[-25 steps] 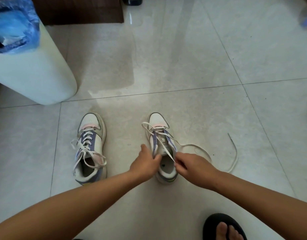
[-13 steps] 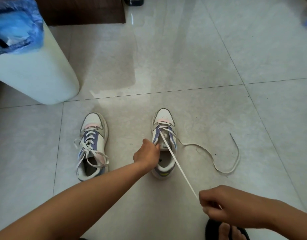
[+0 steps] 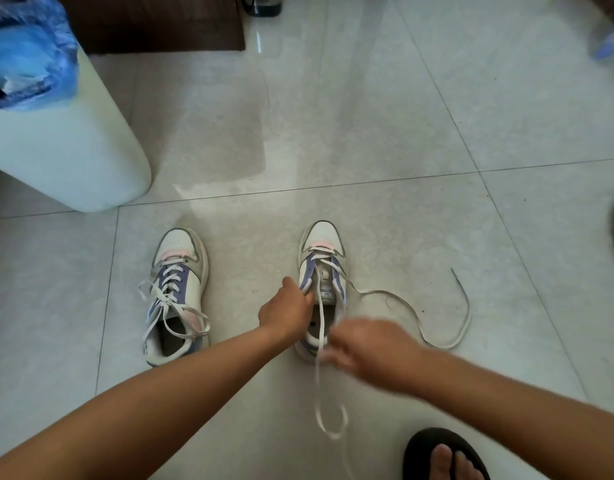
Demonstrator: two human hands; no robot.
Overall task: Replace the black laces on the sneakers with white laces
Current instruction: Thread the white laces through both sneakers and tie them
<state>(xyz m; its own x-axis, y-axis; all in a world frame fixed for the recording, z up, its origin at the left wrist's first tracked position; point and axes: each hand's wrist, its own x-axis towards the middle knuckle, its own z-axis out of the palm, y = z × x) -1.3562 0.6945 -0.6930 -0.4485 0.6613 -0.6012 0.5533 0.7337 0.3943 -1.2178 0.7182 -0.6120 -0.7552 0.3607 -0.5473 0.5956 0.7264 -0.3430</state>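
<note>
Two sneakers stand on the tiled floor (image 3: 367, 133), toes pointing away from the person. The left sneaker (image 3: 176, 292) is fully laced in white, its lace ends hanging loose. The right sneaker (image 3: 322, 282) is partly laced. The left hand (image 3: 287, 311) grips the left edge of the right sneaker's opening, fingers curled onto it. The right hand (image 3: 371, 351) is blurred at the sneaker's heel; its grip on the white lace (image 3: 320, 327) cannot be told. One lace end runs toward the person; the other loops across the floor to the right. A white bin (image 3: 66, 154) with a blue bag stands far left.
</note>
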